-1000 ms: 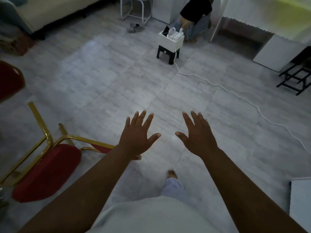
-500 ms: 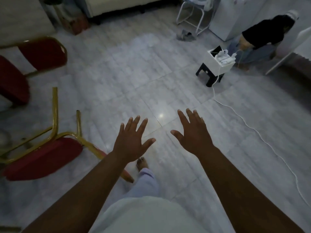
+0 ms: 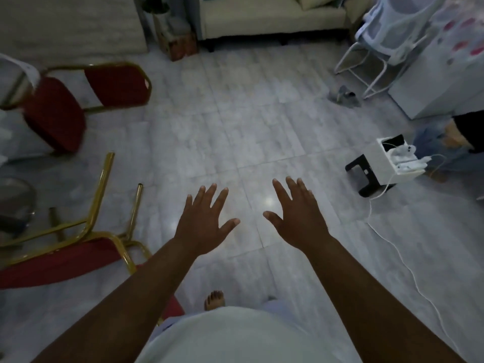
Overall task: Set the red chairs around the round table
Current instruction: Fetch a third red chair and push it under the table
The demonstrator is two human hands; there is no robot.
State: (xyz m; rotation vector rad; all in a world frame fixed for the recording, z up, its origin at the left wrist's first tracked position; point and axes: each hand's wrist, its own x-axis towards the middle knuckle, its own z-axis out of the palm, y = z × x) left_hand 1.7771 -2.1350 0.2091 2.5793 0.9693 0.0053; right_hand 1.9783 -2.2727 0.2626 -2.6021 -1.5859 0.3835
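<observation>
- The left hand (image 3: 203,226) and right hand (image 3: 298,221) are hovering side by side over the tiled floor (image 3: 235,121), fingers spread, palms down, holding nothing.
- One red chair (image 3: 65,247) is lying tipped over just left of the left forearm, gold legs pointing up.
- A second chair (image 3: 78,100) is standing farther off at the upper left.
- A white box (image 3: 395,163) is sitting on a black stool (image 3: 361,174) to the right.

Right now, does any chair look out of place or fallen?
Yes. The nearest red chair, at the lower left beside the left hand, lies tipped over with its gold legs pointing up. The other red chair, farther back on the left, looks tilted too, though blurred.
</observation>
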